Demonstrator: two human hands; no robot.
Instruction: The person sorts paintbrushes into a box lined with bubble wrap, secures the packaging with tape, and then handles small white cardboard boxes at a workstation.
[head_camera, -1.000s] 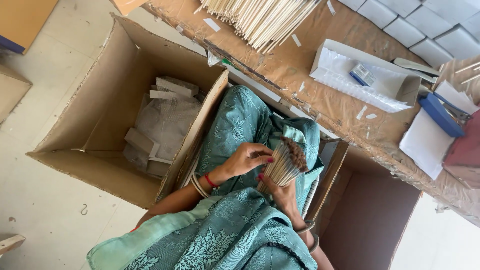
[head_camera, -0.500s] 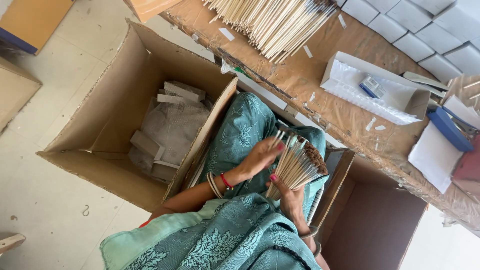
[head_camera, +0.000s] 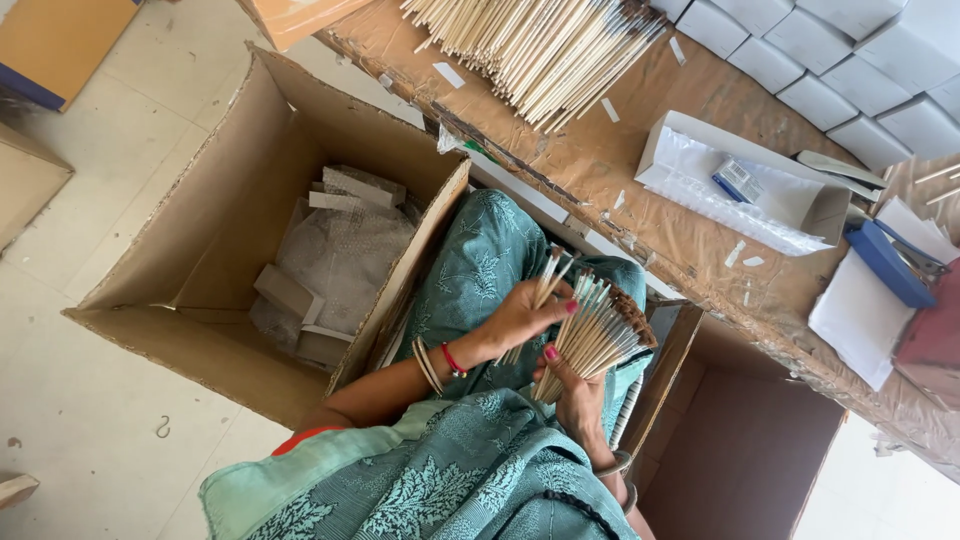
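A: What do we have in our hands?

B: A bundle of brushes (head_camera: 590, 335), pale wooden handles fanned out, brown bristle tips pointing toward the table. Our right hand (head_camera: 575, 400) is wrapped around the lower end of the bundle, fingers closed on it. Our left hand (head_camera: 520, 315) pinches a few brushes at the near side of the same bundle.

A: Where does the bundle sit?

B: Over our lap, above the teal patterned cloth (head_camera: 470, 280), between the two boxes.

A: And around us?

B: On our left stands an open cardboard box (head_camera: 230, 200) with wrapped packets (head_camera: 335, 265) inside. On the table (head_camera: 640, 170) ahead lies a big loose pile of brushes (head_camera: 540, 50), well apart from ours, and a small white box (head_camera: 745, 185) beside it.
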